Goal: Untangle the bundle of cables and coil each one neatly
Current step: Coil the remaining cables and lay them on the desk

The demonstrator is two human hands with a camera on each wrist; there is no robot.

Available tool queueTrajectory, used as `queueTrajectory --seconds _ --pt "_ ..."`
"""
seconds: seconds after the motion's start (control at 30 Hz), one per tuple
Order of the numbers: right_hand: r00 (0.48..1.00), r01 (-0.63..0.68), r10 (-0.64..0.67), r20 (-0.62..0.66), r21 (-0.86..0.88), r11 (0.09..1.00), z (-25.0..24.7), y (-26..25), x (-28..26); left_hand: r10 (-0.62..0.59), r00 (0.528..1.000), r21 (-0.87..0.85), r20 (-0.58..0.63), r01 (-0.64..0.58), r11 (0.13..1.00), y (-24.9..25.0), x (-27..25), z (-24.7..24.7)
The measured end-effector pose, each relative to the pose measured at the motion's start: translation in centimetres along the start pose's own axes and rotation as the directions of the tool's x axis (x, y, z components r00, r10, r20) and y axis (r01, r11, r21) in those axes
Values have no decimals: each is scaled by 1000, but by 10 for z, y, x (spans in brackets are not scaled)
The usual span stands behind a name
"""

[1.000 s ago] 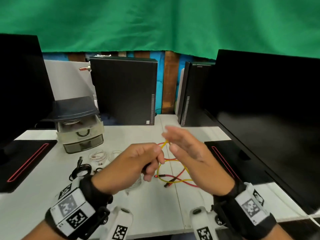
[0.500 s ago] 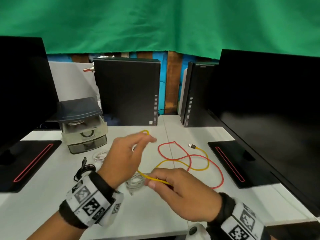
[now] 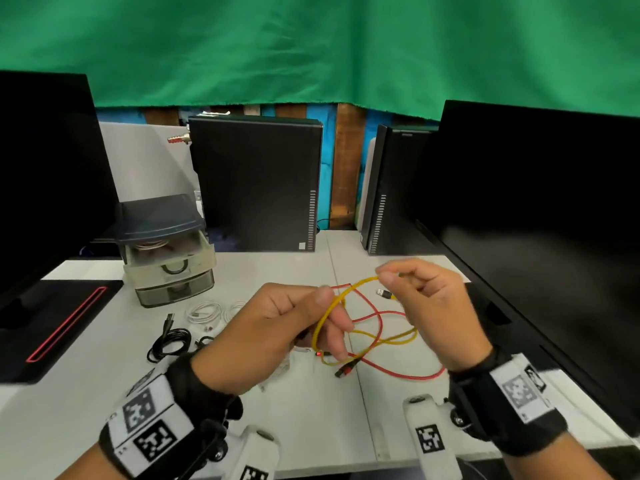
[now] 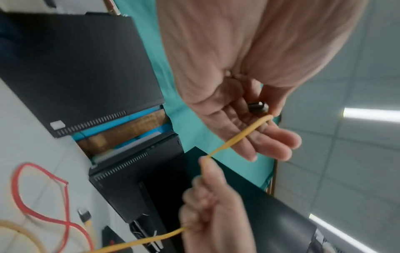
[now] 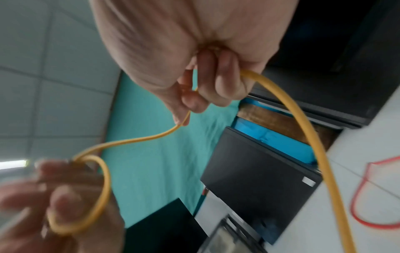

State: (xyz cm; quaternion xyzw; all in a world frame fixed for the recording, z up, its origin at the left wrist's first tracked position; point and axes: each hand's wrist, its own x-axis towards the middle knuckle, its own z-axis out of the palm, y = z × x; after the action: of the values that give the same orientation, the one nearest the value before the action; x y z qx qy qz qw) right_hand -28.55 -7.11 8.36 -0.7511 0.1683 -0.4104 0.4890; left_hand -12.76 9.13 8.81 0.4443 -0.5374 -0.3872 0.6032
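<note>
From the head view, both hands are raised above the white surface (image 3: 311, 410). The left hand (image 3: 263, 337) grasps the yellow cable (image 3: 353, 289) with thumb on top and fingers curled under, a loop of it hanging by the fingers. The right hand (image 3: 433, 306) pinches the same cable higher up and to the right, so a short arc spans the two grips. The rest of the yellow cable lies on the surface below, crossing the red cable (image 3: 377, 320). A coiled black cable (image 3: 171, 341) and white cables (image 3: 204, 311) lie to the left, near a small drawer unit (image 3: 166, 251).

From the left wrist view, the yellow cable (image 4: 238, 137) runs across the left palm to the pinching right hand (image 4: 214, 214).

From the right wrist view, the right hand (image 5: 205, 71) is clenched on the yellow cable (image 5: 303, 128), which loops around the blurred left hand (image 5: 65, 205).
</note>
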Motion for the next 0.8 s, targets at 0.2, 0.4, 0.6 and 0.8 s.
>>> queueTrajectory --seconds 0.2,0.4,0.6,0.8 --pt "932 -95 138 336 -143 985 50 30 -27 100 940 -240 -325 -184 953 9 7 -15" --pt "811 192 11 584 -284 939 63 -2 -48 229 850 278 -474 -102 955 -4 12 -34" --pt "856 211 -85 510 -195 958 35 -40 -39 192 970 694 -147 -38 719 -20 6 -28" --pt "973 207 -189 133 -133 969 6 -31 -13 -23 999 279 49 8 960 -8 -1 -8"
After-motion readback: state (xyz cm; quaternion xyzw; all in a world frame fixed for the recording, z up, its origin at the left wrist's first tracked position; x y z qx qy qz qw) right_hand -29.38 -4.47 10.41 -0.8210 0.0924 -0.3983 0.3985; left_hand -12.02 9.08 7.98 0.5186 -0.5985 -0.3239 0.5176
